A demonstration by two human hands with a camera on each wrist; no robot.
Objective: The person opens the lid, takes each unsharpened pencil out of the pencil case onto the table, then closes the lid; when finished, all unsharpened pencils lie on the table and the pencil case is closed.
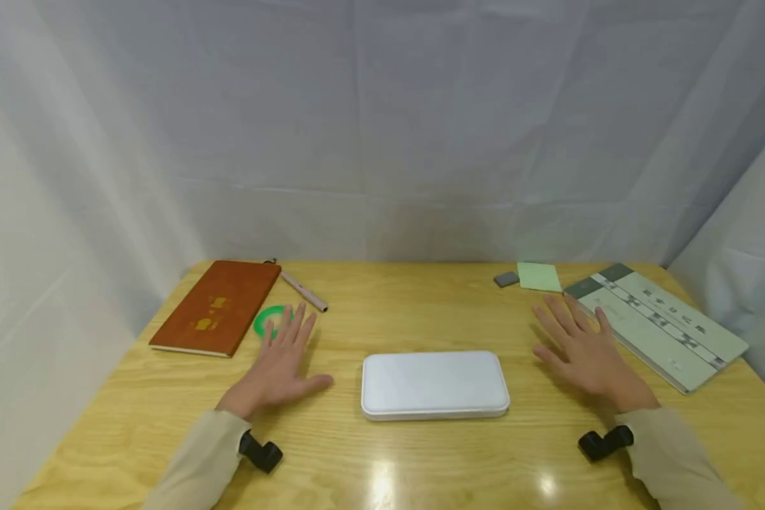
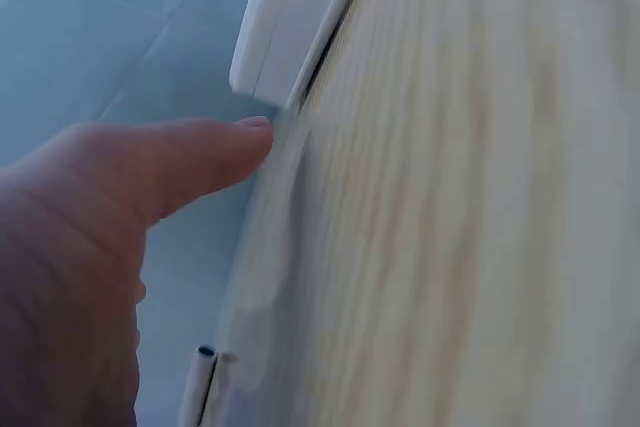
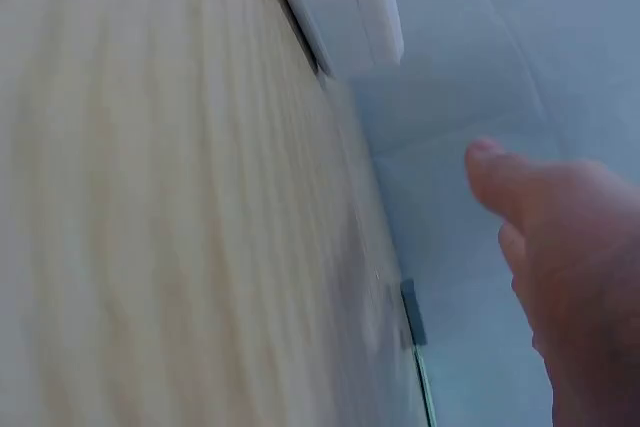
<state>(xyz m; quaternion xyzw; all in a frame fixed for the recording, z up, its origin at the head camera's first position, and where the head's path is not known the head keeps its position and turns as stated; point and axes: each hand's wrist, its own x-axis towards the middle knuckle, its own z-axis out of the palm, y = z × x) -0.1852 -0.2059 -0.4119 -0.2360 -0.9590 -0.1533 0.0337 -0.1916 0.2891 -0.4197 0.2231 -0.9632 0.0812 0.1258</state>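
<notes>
While both hands lie flat on the wooden table (image 1: 421, 453), neither one holds anything. The left hand (image 1: 279, 367) rests palm down with its fingers straight and spread, left of the white case (image 1: 435, 384). Its thumb points right toward the case's left end but stays apart from it. The left fingertips reach the near edge of a green ring (image 1: 269, 320), which lies just beyond the hand. The right hand (image 1: 583, 350) rests palm down in the same released posture, fingers straight and fanned, right of the case and clear of it.

The white case lies flat at the centre of the table, between the two hands, lid closed, long side running left to right. In the left wrist view the thumb (image 2: 190, 162) sits near one rounded corner of the case (image 2: 290, 27). In the right wrist view a corner of the case (image 3: 345, 7) shows beyond the thumb (image 3: 530, 187), with a gap between them.

A brown notebook (image 1: 219, 306) lies at the far left, just beside the green ring. A pinkish pen (image 1: 304, 291) lies at an angle right of the notebook's far corner. At the far right lie a small grey block (image 1: 506, 279), a pale green notepad (image 1: 539, 277) just beside it, and a long pale green folder (image 1: 659, 322) set diagonally, its near edge close to the right fingertips. White cloth (image 1: 382, 127) hangs behind and to both sides of the table.
</notes>
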